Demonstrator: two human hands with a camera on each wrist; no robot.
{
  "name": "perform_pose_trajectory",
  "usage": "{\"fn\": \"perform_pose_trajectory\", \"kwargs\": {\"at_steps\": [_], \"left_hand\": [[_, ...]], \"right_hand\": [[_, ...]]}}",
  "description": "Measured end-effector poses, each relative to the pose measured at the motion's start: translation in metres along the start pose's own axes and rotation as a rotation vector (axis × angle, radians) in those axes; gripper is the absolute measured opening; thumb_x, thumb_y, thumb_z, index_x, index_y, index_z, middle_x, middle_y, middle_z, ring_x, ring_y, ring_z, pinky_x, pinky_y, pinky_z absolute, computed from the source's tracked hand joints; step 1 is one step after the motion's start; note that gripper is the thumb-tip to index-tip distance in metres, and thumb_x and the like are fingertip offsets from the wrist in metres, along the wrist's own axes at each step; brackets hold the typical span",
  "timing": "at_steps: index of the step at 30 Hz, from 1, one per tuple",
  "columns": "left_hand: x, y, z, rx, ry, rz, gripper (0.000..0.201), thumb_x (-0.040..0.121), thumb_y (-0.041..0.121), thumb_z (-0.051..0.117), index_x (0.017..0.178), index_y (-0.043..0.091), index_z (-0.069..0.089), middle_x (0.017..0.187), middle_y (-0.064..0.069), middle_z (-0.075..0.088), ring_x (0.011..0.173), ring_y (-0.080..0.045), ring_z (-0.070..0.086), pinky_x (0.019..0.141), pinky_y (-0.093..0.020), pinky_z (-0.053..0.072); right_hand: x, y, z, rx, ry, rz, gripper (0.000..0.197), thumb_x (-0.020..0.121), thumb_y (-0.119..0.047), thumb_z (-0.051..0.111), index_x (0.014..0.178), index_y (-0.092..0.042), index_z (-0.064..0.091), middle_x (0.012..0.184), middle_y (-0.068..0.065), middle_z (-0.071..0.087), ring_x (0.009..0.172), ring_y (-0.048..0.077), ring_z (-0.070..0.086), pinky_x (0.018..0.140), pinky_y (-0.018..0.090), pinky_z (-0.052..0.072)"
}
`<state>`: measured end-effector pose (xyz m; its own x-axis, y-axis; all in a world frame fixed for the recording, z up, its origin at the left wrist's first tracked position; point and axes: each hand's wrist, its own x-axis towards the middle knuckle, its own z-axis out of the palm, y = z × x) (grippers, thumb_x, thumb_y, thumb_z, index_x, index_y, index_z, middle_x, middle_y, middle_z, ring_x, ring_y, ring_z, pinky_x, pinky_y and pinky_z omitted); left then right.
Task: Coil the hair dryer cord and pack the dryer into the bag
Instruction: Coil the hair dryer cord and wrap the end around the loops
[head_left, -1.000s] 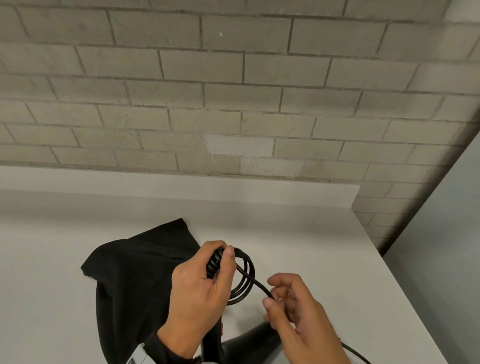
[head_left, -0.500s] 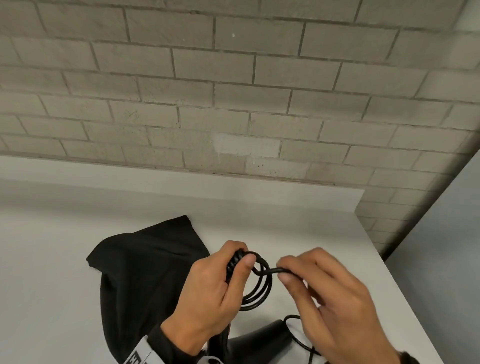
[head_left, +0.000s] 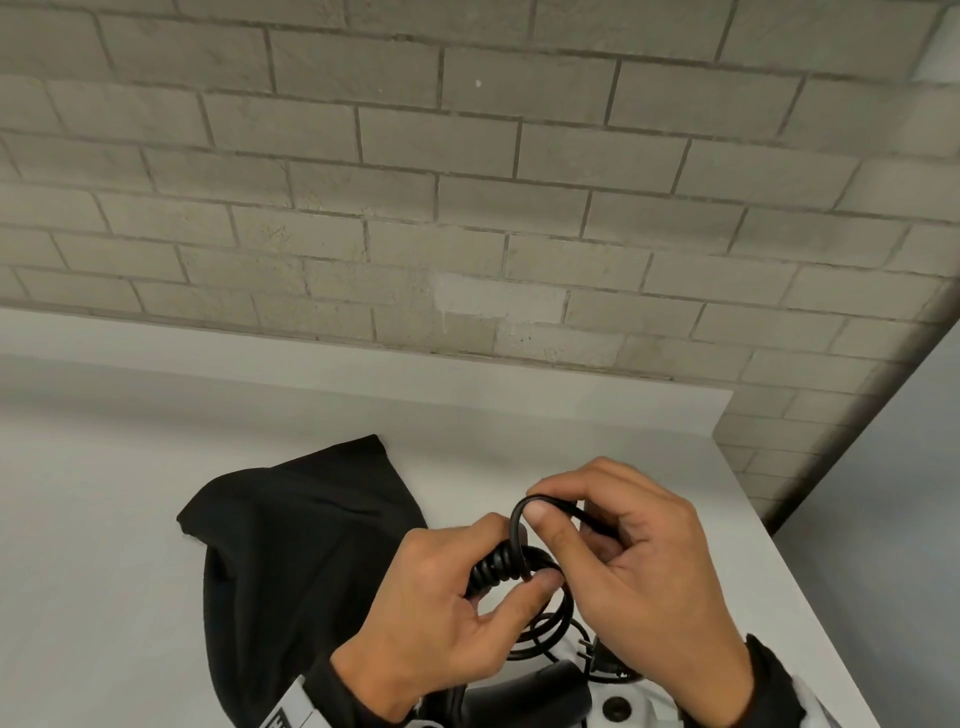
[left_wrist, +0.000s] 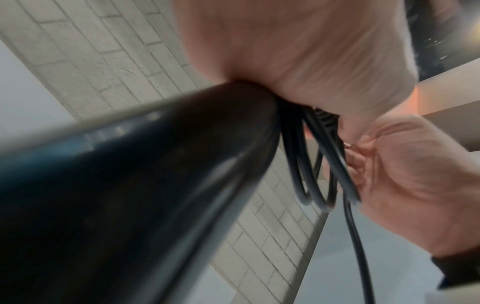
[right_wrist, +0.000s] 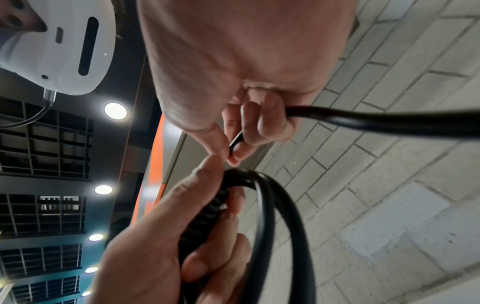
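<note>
Left hand (head_left: 441, 597) grips black cord (head_left: 540, 618) loops above a white table (head_left: 104, 519); right hand (head_left: 639, 561) pinches a cord strand. Glossy black dryer (head_left: 540, 696) below, black bag (head_left: 291, 545) left.

Black cord (head_left: 522, 525), black bag (head_left: 291, 545), glossy black dryer (left_wrist: 130, 195), white table (head_left: 104, 467), grey brick wall (head_left: 467, 182)
</note>
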<state>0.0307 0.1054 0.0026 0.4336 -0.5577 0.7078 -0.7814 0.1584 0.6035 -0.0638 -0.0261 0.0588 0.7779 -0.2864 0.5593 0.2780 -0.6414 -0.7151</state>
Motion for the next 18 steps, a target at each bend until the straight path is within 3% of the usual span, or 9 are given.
{"fn": "perform_pose_trajectory", "kwargs": {"at_steps": [4, 8, 9, 12, 14, 16, 18], "left_hand": [[-0.001, 0.001, 0.001, 0.0, 0.015, 0.0, 0.032, 0.095, 0.04, 0.057, 0.079, 0.013, 0.061, 0.058, 0.018, 0.039, 0.045, 0.001, 0.035, 0.05, -0.012, 0.031], [-0.002, 0.0, 0.001, -0.004, 0.026, 0.003, 0.032, 0.097, 0.042, 0.053, 0.079, 0.017, 0.058, 0.057, 0.013, 0.042, 0.045, -0.001, 0.037, 0.048, -0.014, 0.033], [-0.003, 0.0, 0.001, -0.001, 0.027, 0.006, 0.031, 0.098, 0.042, 0.052, 0.08, 0.017, 0.058, 0.057, 0.011, 0.044, 0.045, -0.001, 0.038, 0.047, -0.015, 0.033], [-0.004, 0.001, 0.001, 0.0, 0.024, 0.02, 0.029, 0.098, 0.042, 0.051, 0.082, 0.019, 0.058, 0.058, 0.011, 0.045, 0.047, 0.001, 0.038, 0.049, -0.014, 0.033], [-0.004, 0.0, 0.001, -0.01, 0.027, 0.029, 0.028, 0.099, 0.041, 0.05, 0.083, 0.019, 0.058, 0.059, 0.011, 0.046, 0.047, 0.001, 0.038, 0.049, -0.014, 0.034], [-0.005, 0.0, 0.002, -0.023, 0.038, 0.033, 0.028, 0.099, 0.041, 0.049, 0.083, 0.019, 0.058, 0.059, 0.011, 0.046, 0.048, 0.002, 0.038, 0.049, -0.014, 0.034], [-0.006, 0.0, 0.002, -0.023, 0.06, 0.03, 0.029, 0.099, 0.041, 0.048, 0.084, 0.019, 0.058, 0.059, 0.013, 0.045, 0.048, 0.003, 0.038, 0.049, -0.013, 0.034]], "right_hand": [[0.001, 0.008, 0.004, 0.017, 0.006, 0.056, 0.009, 0.083, -0.019, 0.072, 0.082, -0.028, 0.073, 0.077, -0.012, 0.067, 0.067, 0.007, 0.06, 0.054, 0.011, 0.043], [-0.001, 0.019, 0.007, 0.167, -0.017, 0.196, 0.01, 0.083, -0.02, 0.072, 0.083, -0.029, 0.075, 0.082, -0.009, 0.072, 0.055, 0.005, 0.055, 0.058, 0.017, 0.045], [-0.003, 0.022, 0.008, 0.22, -0.033, 0.254, 0.009, 0.083, -0.021, 0.071, 0.086, -0.029, 0.075, 0.084, -0.007, 0.073, 0.054, 0.008, 0.053, 0.059, 0.023, 0.046], [-0.008, 0.03, 0.012, 0.413, -0.061, 0.393, 0.013, 0.08, -0.025, 0.071, 0.093, -0.026, 0.073, 0.086, 0.003, 0.07, 0.058, 0.037, 0.053, 0.063, 0.04, 0.048], [-0.01, 0.032, 0.012, 0.483, -0.077, 0.413, 0.012, 0.079, -0.022, 0.071, 0.09, -0.02, 0.073, 0.086, 0.009, 0.071, 0.07, 0.045, 0.062, 0.071, 0.039, 0.055], [-0.012, 0.034, 0.012, 0.496, -0.104, 0.4, 0.01, 0.08, -0.021, 0.069, 0.088, -0.019, 0.074, 0.085, 0.011, 0.073, 0.078, 0.04, 0.068, 0.074, 0.037, 0.058], [-0.014, 0.036, 0.01, 0.519, -0.119, 0.38, 0.009, 0.085, -0.025, 0.07, 0.086, -0.018, 0.075, 0.086, 0.01, 0.074, 0.079, 0.03, 0.071, 0.069, 0.029, 0.056]]}}
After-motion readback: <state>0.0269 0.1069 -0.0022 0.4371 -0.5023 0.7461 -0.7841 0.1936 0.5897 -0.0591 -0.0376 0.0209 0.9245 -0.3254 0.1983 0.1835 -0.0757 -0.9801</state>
